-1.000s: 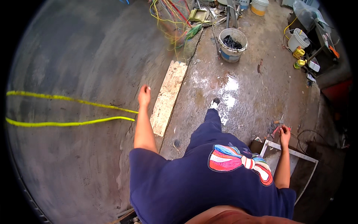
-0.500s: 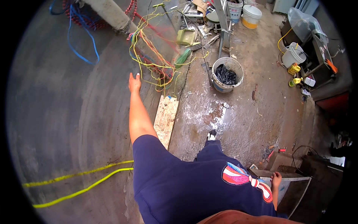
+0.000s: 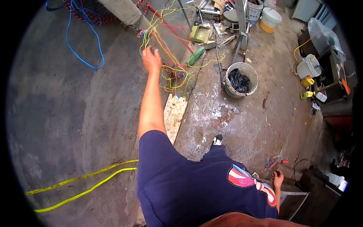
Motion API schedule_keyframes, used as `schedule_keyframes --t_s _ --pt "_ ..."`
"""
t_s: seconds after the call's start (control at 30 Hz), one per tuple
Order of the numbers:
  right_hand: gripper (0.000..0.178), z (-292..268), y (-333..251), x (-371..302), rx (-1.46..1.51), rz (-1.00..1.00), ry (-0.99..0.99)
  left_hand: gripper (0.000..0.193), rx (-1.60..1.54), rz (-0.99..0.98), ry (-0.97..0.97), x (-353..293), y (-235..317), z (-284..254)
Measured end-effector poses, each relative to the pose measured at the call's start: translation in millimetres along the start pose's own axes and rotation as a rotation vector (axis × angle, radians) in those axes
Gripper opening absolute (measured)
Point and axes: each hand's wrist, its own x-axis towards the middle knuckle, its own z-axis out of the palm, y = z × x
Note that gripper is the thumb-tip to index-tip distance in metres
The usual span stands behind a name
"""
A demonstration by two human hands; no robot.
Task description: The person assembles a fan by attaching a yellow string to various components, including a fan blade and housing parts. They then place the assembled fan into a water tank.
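Note:
My left hand (image 3: pixel 152 61) reaches forward at the end of a stretched arm, at the left edge of a tangle of wires (image 3: pixel 170 53) in yellow, orange and red. Its thumb and fingers are slightly bent, with a dark gap between them; I see nothing held, and whether they touch a wire is unclear. The wires hang beside a pale post (image 3: pixel 124 13) and spread onto the floor. Low on the right, my right hand (image 3: pixel 278 178) hangs by my side, fingers loosely curled and apart, with nothing visible in it.
A speckled board (image 3: pixel 174 117) lies below the wires. A bucket with a black bag (image 3: pixel 230 90) stands right of them, near ladder legs (image 3: pixel 242 38). A green dustpan (image 3: pixel 199 34) and scrap lie behind. Yellow hoses (image 3: pixel 83 177) cross the floor at left.
My left hand has moved forward and slightly right, up to the wires, and its fingers have bent more. The view has shifted a little; my right hand still hangs at my side.

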Motion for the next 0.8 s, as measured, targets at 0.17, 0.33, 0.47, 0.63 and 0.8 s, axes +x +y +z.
schedule_keyframes --t_s 0.17,0.33,0.47,0.63,0.8 --pt "0.022 4.8 -16.5 7.5 -0.019 -0.033 -0.033 0.043 -0.247 -0.270 -0.259 8.2 -6.7 72.7" --pt "0.025 -4.3 -23.8 -4.4 -0.080 -0.066 0.034 0.063 -0.561 -0.468 -0.307 14.4 2.2 115.1" --pt "0.023 -4.3 -6.2 -19.1 -0.073 0.057 0.044 0.048 -0.689 -0.636 -0.574 30.7 -4.5 106.5" --pt "0.021 -10.1 34.8 -27.9 -0.051 0.103 0.050 0.030 -1.435 -0.593 -0.538 23.3 50.4 78.2" --pt "0.021 -9.1 28.2 -19.9 -0.074 0.066 0.075 0.029 -1.765 -0.274 -0.512 64.5 110.6 29.2"
